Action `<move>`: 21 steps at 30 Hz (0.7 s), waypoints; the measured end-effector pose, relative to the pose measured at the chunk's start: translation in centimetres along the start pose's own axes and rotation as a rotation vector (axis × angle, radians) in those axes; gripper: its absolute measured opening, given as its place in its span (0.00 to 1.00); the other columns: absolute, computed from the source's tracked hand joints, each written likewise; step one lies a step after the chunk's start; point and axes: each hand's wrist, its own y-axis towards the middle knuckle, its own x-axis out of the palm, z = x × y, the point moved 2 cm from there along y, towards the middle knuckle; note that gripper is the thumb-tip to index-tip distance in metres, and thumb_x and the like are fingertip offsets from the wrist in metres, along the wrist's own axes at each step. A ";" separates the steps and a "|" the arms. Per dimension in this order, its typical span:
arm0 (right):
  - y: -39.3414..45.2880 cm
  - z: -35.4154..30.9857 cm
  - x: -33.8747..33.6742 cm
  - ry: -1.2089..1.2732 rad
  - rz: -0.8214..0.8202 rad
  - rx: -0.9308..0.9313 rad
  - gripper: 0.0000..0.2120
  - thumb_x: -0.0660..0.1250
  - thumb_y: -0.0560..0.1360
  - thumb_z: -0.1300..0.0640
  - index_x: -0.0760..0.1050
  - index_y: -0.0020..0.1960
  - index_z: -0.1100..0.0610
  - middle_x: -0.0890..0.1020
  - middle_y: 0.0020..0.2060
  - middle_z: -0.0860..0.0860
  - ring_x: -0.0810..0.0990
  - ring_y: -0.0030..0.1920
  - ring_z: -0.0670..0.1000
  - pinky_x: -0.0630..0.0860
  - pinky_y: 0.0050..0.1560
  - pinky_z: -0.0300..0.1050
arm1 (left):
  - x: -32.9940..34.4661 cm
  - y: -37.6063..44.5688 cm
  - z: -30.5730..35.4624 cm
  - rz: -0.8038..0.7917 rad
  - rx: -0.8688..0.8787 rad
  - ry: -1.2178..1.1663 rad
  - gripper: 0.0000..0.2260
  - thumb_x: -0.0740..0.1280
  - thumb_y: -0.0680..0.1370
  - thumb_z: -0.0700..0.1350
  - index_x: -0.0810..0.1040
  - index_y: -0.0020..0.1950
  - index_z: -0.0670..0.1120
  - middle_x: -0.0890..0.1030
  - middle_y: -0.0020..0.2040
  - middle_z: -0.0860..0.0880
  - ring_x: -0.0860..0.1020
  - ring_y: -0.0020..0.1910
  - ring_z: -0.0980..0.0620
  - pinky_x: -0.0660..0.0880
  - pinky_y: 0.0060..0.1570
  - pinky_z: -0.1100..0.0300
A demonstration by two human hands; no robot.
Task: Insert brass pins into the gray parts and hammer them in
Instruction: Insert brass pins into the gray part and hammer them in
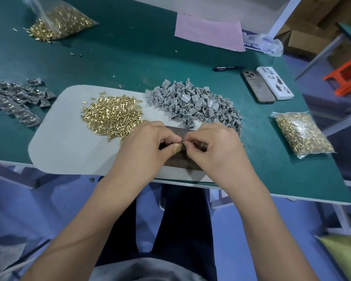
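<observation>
Hands: left hand [148, 142] and right hand [213, 145] pinch together over the dark block [182, 159]; held item hidden. Brass pins [111, 115] likely light, slippery; pinch near head.

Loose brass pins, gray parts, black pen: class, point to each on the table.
loose brass pins [111, 115], head view, middle of the heap on the pale mat
gray parts [193, 103], head view, centre of the pile
black pen [228, 68], head view, mid-barrel

pinched piece [182, 143] hidden, block [183, 159] half covered
</observation>
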 end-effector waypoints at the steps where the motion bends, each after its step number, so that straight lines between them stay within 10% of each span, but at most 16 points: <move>1: 0.2 -0.2 0.0 -0.020 -0.013 -0.019 0.04 0.74 0.72 0.64 0.84 0.39 0.59 0.78 0.32 0.53 0.73 0.39 0.54 0.68 0.44 0.45 | 0.0 0.0 -0.1 0.002 -0.001 0.005 0.04 0.76 0.72 0.45 0.86 0.43 0.53 0.78 0.37 0.55 0.76 0.42 0.51 0.75 0.43 0.49; 21: 0.7 0.1 -0.5 0.062 -0.065 0.003 0.06 0.72 0.73 0.62 0.86 0.39 0.56 0.73 0.29 0.47 0.71 0.36 0.49 0.64 0.41 0.42 | 0.1 0.1 -0.1 0.023 0.031 0.025 0.04 0.77 0.71 0.45 0.86 0.44 0.54 0.79 0.37 0.55 0.76 0.40 0.53 0.75 0.41 0.51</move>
